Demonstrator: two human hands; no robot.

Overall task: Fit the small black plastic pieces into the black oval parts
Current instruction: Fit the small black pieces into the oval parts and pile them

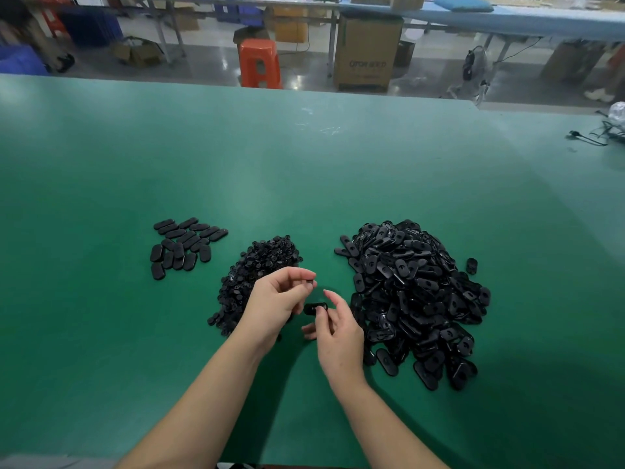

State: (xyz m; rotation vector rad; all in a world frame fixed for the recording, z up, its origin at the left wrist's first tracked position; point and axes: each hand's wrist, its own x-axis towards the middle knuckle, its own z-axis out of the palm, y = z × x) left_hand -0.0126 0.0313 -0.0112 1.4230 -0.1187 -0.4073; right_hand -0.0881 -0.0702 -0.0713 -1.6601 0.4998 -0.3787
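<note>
Nearest, the right hand (333, 328) pinches a black oval part (315, 308) between thumb and fingers above the green table (304, 170). Just beyond, the left hand (275, 299) pinches a small black piece (310, 282) at its fingertips. Behind lie the small-piece pile (260, 262), the big oval heap (416, 299) to the right, and flat ovals (184, 245) laid out to the left.

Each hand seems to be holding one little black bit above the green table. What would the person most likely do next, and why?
Probably bring the small black piece pinched by the left hand down into the oval part held by the right hand: the two sit close together, not yet joined.
</note>
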